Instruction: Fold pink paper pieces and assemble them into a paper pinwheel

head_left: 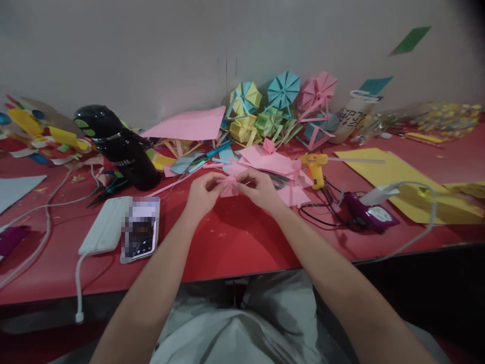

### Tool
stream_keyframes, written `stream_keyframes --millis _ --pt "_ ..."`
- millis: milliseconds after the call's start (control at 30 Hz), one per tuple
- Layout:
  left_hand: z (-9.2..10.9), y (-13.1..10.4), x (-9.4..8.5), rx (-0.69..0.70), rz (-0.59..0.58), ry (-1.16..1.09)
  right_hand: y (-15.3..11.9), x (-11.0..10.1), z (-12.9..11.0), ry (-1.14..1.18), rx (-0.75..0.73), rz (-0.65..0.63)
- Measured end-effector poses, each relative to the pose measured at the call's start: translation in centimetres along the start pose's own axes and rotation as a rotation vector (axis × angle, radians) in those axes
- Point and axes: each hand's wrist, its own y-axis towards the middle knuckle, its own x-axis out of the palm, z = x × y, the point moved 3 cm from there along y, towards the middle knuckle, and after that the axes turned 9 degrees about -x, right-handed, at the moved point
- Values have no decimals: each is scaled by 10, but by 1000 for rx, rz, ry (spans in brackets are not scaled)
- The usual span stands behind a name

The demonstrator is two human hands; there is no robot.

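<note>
Between my two hands, just above the red table (235, 242), is a small folded piece of pink paper (229, 186). My left hand (206, 194) pinches its left side, and my right hand (254, 187) pinches its right side. Fingertips cover part of the folds. Behind my hands lies a loose pile of pink paper sheets (265, 163), with a small folded pink piece (269, 146) on top. A yellow glue gun (316, 169) with a clear glue stick in its back stands right of the pile.
Folded paper wheels on strip stands (283, 91) line the wall. A black bottle (117, 146), white power bank (106, 225) and phone (141, 230) stand left. At right are a purple power strip (373, 215) with cables and yellow paper sheets (409, 184).
</note>
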Motion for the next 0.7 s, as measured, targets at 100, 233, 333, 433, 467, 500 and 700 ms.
stream_keyframes --millis 100,233,333,433,467,500,700 --pt "0 0 -2 -12 47 14 -2 2 -1 -17 -40 18" --pt "2 -2 -3 -45 66 29 -2 3 -1 -47 -67 3" --pt "4 -3 -3 -45 60 63 -2 3 -2 -99 -81 -24" --pt "6 -4 -2 -15 57 121 -1 2 -5 -134 -126 -24" --pt "6 -5 -2 -1 48 142 0 1 -5 -145 -137 -25" --pt "7 -5 -1 12 35 159 0 1 -6 -154 -144 -26" --pt "9 -7 3 54 -28 223 0 0 -6 -159 -142 -23"
